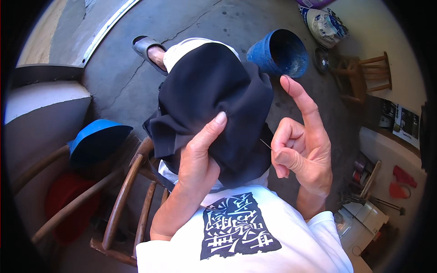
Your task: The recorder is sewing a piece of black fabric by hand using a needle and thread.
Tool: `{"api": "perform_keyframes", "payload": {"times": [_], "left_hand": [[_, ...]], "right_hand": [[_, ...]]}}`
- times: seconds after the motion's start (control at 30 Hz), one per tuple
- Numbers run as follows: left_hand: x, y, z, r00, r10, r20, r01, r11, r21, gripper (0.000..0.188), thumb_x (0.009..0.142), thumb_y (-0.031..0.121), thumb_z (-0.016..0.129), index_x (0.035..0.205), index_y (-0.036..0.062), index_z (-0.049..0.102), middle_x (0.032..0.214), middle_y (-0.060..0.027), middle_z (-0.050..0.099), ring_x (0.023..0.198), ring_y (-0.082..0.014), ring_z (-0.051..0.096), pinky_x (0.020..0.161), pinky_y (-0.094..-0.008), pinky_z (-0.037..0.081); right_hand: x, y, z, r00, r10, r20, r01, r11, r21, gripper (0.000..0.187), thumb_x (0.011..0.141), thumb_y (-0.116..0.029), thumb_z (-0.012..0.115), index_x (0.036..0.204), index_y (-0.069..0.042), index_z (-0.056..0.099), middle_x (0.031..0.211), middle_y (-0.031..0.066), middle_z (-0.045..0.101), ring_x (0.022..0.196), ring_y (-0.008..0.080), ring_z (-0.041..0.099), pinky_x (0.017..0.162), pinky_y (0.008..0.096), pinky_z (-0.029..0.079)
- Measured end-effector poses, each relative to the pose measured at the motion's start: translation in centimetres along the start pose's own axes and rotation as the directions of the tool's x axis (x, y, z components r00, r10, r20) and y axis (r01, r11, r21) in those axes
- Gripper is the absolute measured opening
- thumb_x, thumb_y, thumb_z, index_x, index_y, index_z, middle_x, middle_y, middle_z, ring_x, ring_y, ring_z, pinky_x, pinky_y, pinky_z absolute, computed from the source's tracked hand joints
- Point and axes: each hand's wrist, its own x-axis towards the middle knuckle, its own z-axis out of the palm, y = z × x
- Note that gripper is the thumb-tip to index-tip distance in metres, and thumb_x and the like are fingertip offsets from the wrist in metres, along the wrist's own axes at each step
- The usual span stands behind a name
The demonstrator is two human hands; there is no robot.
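Observation:
Black cloth (205, 86) lies bunched over my lap, a small puckered spot showing near its middle. My left hand (195, 157) grips the cloth, thumb pressed on top beside that spot; its other fingers are hidden underneath. To the right of the cloth, my right hand (305, 145) pinches a thin sewing needle (265, 144) between thumb and bent fingers. The needle points up and left toward the fabric. My right index finger stretches upward, with a fine dark thread at its tip; where the thread runs from there I cannot make out.
A blue bucket (284, 52) stands ahead on the concrete floor, near a white sack (323, 25) and a small wooden chair (364, 75). Left of me are a wooden chair frame (120, 200), a blue basin (98, 136) and a red one (68, 200).

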Motion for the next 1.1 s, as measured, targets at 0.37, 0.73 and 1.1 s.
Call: {"api": "perform_keyframes", "payload": {"times": [0.37,0.73,1.1], "left_hand": [[1.1,0.3,-0.6,0.998,0.049,0.039,-0.05,0.999,0.005,0.033,0.087,0.008,0.068,0.116,-0.0053,0.061,0.112,-0.0158,0.067,0.103,-0.0244,0.066,0.098,-0.0337,0.049],[0.6,0.0,0.7,0.997,0.025,0.077,-0.019,0.997,-0.069,0.031,0.089,0.015,0.068,0.116,0.001,0.062,0.111,-0.0145,0.068,0.099,-0.0244,0.067,0.092,-0.0357,0.054],[0.5,-0.3,0.9,0.997,0.078,0.015,-0.079,0.987,0.142,0.025,0.091,0.022,0.064,0.108,0.0039,0.063,0.098,-0.0086,0.069,0.082,-0.0155,0.068,0.074,-0.0288,0.056]], "right_hand": [[-7.5,-5.4,-19.6,0.982,-0.182,0.039,-0.044,-0.432,-0.901,0.047,0.085,-0.002,0.06,0.131,0.002,0.052,0.075,-0.002,0.05,0.06,0.0051,0.046,0.055,0.0191,0.039],[-2.3,0.1,-3.1,0.998,-0.057,-0.042,0.057,0.998,0.001,0.016,0.091,-0.015,0.061,0.088,0.0,0.057,0.066,0.0028,0.054,0.047,0.0043,0.049,0.041,0.0174,0.033],[1.5,2.9,1.6,0.986,0.155,-0.064,-0.153,0.988,0.023,0.009,0.093,-0.003,0.054,0.101,0.001,0.057,0.076,0.0017,0.057,0.061,0.0035,0.055,0.052,0.0173,0.044]]}}
